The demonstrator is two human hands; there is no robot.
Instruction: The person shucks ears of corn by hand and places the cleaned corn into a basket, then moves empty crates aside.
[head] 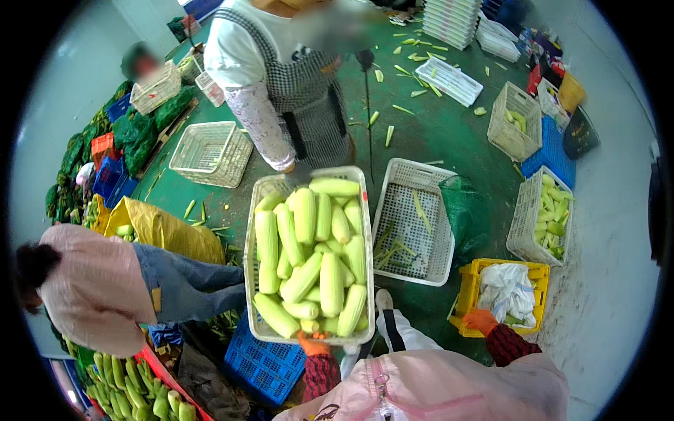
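Note:
A white plastic crate [369, 294] full of trimmed corn ears [301, 213] in pale green husks is in front of me. My left hand [313, 343], in an orange glove, grips its near rim, the fingers curled over the edge. At the far rim is the dark-gloved hand [298, 174] of a co-worker in a checked apron. My right hand [480, 321], also orange-gloved, is out to the side, over the near left edge of a yellow crate [466, 273]. Whether it touches that crate is unclear. A white bag [506, 287] lies inside the yellow crate.
A white crate [388, 210] with husk scraps and green netting [463, 210] stands on the floor to the right. Crates of corn [550, 210] line the right wall. At left, a person [95, 289] bends near a yellow sack [174, 231]. A blue crate [266, 363] lies below.

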